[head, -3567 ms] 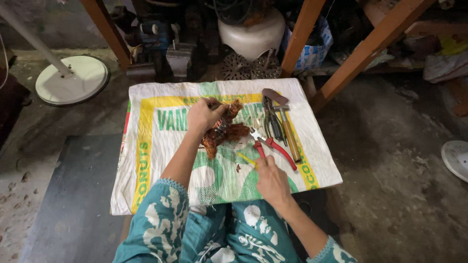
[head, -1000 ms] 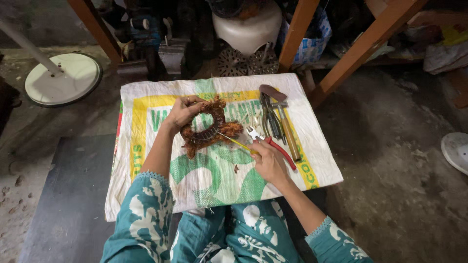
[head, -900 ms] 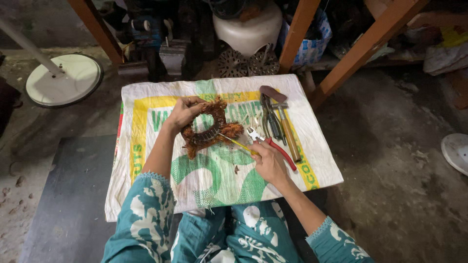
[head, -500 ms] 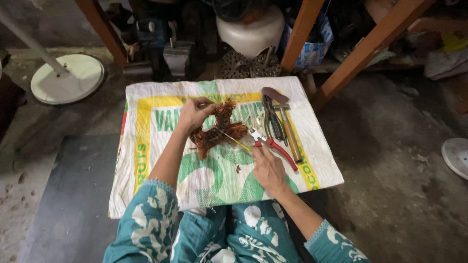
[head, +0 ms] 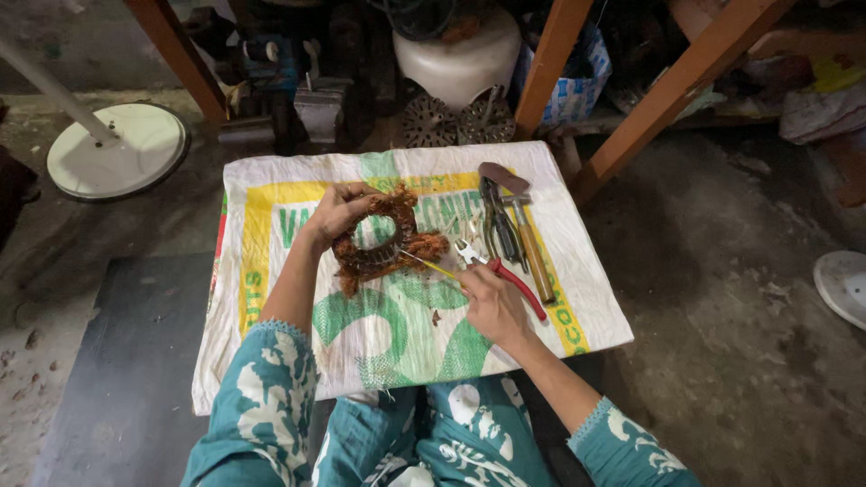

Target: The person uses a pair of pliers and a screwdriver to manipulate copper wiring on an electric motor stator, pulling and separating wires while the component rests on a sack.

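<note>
Copper coil getting poked at on a sack on the floor

Left hand (head: 338, 209) is wrapped around the top left of the coil (head: 379, 242), a rusty-brown ring with frayed windings, sitting mid-sack (head: 271, 298) and propped up a bit. Its fingers are mostly hidden behind the ring, so can't see how far they curl in. Right hand (head: 492, 302) is closed on a thin yellow stick (head: 431, 265), tip touching the coil's right side; what kind of tool it is, hard to make out. Red-handled pliers (head: 510, 275) lie just beside that hand, partly tucked under it. More pliers (head: 499, 225) and a wooden-handled hammer (head: 523, 230) lie further right. Stuff under the bench behind is dark clutter; white disc (head: 117, 149) off left.
</note>
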